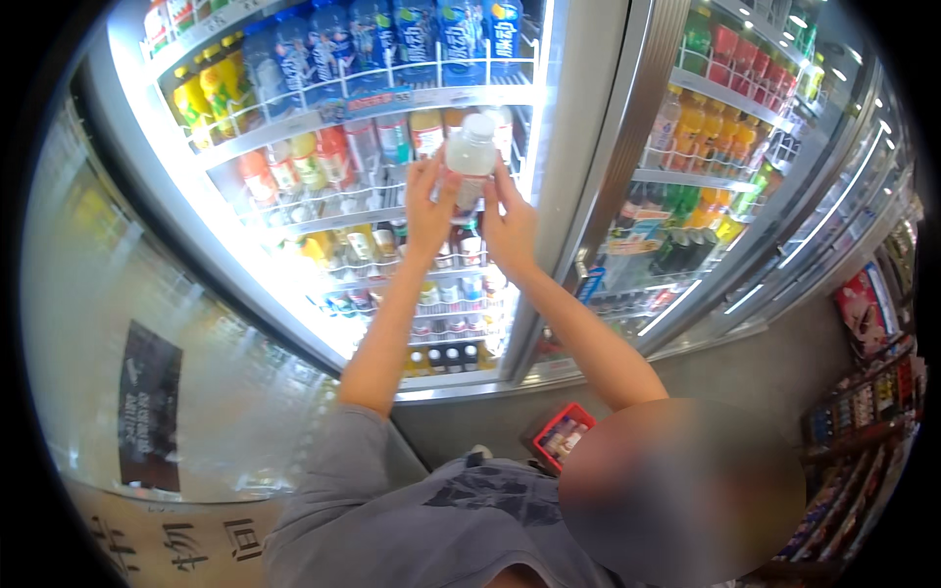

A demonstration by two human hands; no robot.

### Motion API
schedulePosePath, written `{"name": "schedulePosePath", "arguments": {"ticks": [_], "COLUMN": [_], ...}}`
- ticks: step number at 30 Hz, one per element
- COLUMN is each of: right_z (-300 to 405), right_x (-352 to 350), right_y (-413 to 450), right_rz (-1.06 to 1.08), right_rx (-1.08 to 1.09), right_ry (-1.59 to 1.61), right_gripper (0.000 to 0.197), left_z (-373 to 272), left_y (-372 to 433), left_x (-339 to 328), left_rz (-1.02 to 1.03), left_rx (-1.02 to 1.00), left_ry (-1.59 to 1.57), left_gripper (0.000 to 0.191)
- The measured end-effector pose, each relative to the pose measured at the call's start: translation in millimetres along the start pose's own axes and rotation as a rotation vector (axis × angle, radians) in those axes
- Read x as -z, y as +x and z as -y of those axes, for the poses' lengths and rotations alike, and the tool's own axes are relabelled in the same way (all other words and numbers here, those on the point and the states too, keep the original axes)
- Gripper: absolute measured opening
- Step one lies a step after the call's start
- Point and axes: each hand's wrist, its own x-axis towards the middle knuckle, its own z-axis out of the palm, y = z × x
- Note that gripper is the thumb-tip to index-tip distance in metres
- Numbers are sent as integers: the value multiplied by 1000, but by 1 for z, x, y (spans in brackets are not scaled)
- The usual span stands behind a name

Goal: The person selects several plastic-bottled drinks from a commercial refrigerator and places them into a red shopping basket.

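Observation:
A clear plastic bottle with a white cap and pale contents [471, 156] is held upright between my two hands, in front of the lit shelves of a drinks fridge. My left hand [430, 202] grips its left side, and my right hand [509, 220] grips its right side. Behind it runs a wire-fronted shelf [316, 206] with juice bottles in red, yellow and orange. Blue-labelled drink bottles [459, 37] stand in a row on the shelf above. Lower shelves carry smaller bottles [452, 358], partly hidden by my arms.
The fridge's glass door [176, 309] stands open at the left. A metal-framed door [614, 147] closes the neighbouring fridge on the right. On the floor near my body sits a red crate [544, 439] of packaged goods. Stocked racks [860, 404] line the far right.

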Motion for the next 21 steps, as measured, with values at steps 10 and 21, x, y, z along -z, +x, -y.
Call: {"name": "schedulePosePath", "arguments": {"ticks": [10, 21], "right_z": [18, -2], "right_x": [104, 266], "right_y": [-66, -198], "right_rz": [-198, -200], "right_rx": [258, 70], "right_ry": [74, 91], "right_gripper": [48, 52], "left_z": [-105, -167], "left_y": [-68, -201], "left_x": [-60, -175], "left_rz": [255, 392], "left_rx": [68, 484], "left_ry": [-341, -640], "left_gripper": [64, 59]}}
